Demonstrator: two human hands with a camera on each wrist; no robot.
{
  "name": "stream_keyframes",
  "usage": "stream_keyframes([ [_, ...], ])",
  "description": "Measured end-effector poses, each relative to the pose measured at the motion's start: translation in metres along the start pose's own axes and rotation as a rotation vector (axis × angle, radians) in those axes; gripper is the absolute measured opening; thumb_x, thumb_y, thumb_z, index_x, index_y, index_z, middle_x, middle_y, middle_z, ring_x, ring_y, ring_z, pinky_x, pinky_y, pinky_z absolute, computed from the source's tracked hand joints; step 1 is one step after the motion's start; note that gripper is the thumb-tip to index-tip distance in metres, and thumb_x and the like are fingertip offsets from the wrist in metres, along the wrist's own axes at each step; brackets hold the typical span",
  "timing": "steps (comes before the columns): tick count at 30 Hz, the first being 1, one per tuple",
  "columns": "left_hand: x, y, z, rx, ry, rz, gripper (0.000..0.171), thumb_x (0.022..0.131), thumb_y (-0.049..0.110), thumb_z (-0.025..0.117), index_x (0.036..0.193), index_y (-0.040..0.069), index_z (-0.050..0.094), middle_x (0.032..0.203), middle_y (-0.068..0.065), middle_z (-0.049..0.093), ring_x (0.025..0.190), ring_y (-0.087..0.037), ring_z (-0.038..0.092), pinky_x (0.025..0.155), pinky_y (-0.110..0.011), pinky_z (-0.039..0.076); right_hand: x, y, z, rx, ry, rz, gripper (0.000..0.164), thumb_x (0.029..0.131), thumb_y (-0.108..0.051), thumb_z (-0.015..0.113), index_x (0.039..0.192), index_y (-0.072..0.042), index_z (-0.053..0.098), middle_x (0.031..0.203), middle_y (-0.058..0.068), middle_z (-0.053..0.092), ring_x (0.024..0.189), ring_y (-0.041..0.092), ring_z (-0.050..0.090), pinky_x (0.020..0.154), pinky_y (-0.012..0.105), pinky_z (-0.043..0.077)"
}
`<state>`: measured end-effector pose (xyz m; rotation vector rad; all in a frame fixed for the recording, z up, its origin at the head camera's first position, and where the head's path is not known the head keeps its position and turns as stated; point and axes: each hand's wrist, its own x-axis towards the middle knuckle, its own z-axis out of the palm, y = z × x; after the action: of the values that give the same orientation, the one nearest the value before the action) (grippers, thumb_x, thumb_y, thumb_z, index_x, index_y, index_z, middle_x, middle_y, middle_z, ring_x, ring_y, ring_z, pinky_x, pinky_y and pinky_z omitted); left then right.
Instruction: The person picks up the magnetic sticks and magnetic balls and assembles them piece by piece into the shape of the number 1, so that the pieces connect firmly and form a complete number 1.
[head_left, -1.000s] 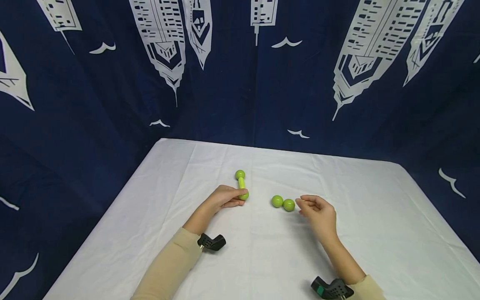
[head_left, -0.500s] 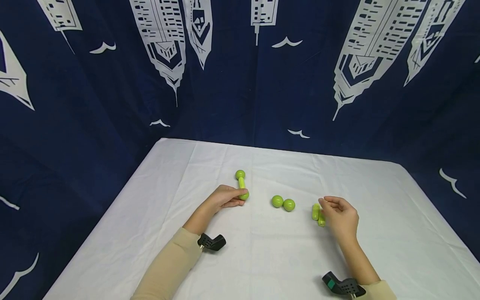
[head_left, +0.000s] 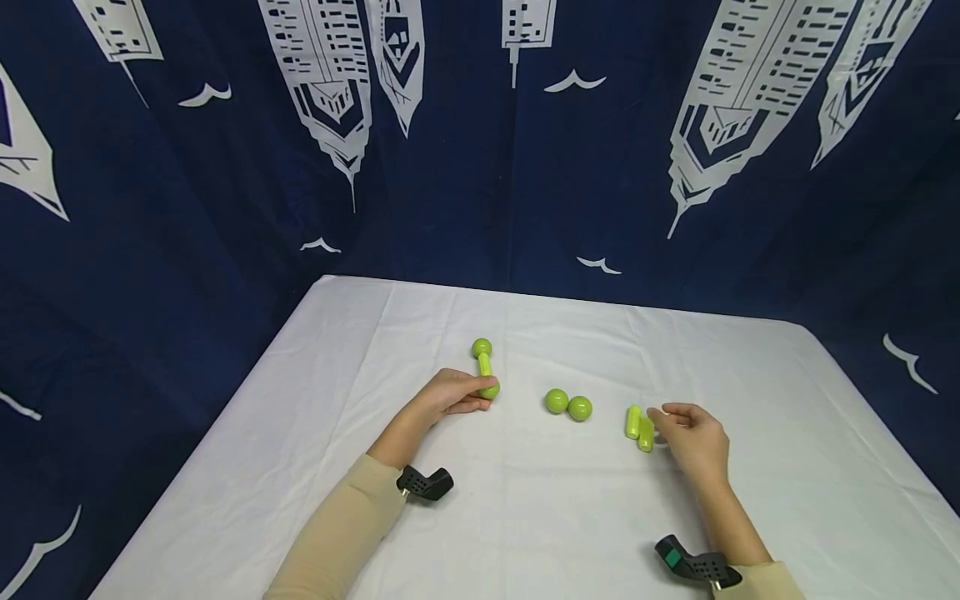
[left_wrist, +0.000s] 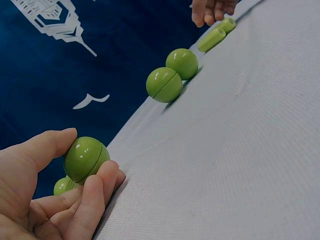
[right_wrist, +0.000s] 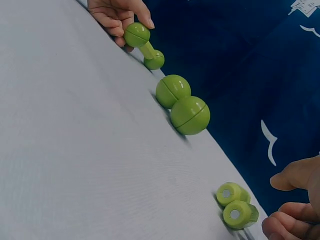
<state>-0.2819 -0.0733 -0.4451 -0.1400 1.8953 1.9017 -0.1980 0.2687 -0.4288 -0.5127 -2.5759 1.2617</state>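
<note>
Head view: right hand [head_left: 699, 442] backs off rods [head_left: 633, 422], centre-right, fingers parted, empty, now free; left hand [head_left: 452, 392] pinches ball [left_wrist: 85, 159].

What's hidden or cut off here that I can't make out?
Held ball: head view, partly behind the left hand.
Rod next to it: left wrist view, mostly behind ball and hand.
Right hand: right wrist view, cut by right edge.
White cloth: head view, cut by bottom edge.
</note>
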Motion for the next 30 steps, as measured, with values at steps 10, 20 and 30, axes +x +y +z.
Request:
stream_keyframes([
  [10,0.002,-0.001,0.0,0.013,0.008,0.0,0.039,0.087,0.025,0.076,0.104,-0.009,0.067,0.069,-0.005,0.068,0.062,-0.008,0.067,0.061,-0.014,0.056,-0.001,0.006,0.003,-0.048,-0.071,-0.008,0.042,0.091,-0.028,0.067,0.112,0.008,0.061,0.087,0.012,0.065,0.065,0.012,0.058,0.05,0.02,0.046],
  [20,0.003,-0.001,-0.001,0.008,-0.001,0.005,0.039,0.087,0.023,0.076,0.104,-0.01,0.066,0.074,-0.007,0.069,0.065,-0.01,0.068,0.066,-0.017,0.057,-0.002,0.006,0.006,-0.106,-0.072,-0.054,0.037,0.089,-0.022,0.067,0.108,0.009,0.062,0.085,0.012,0.062,0.07,0.018,0.055,0.051,0.02,0.043],
  [30,0.003,-0.002,0.0,0.009,0.002,0.005,0.04,0.087,0.024,0.076,0.106,-0.01,0.066,0.075,-0.007,0.069,0.066,-0.009,0.068,0.069,-0.019,0.058,-0.005,0.008,0.01,-0.155,-0.035,-0.127,0.034,0.088,-0.015,0.066,0.106,0.013,0.062,0.085,0.018,0.063,0.076,0.028,0.059,0.055,0.024,0.045],
])
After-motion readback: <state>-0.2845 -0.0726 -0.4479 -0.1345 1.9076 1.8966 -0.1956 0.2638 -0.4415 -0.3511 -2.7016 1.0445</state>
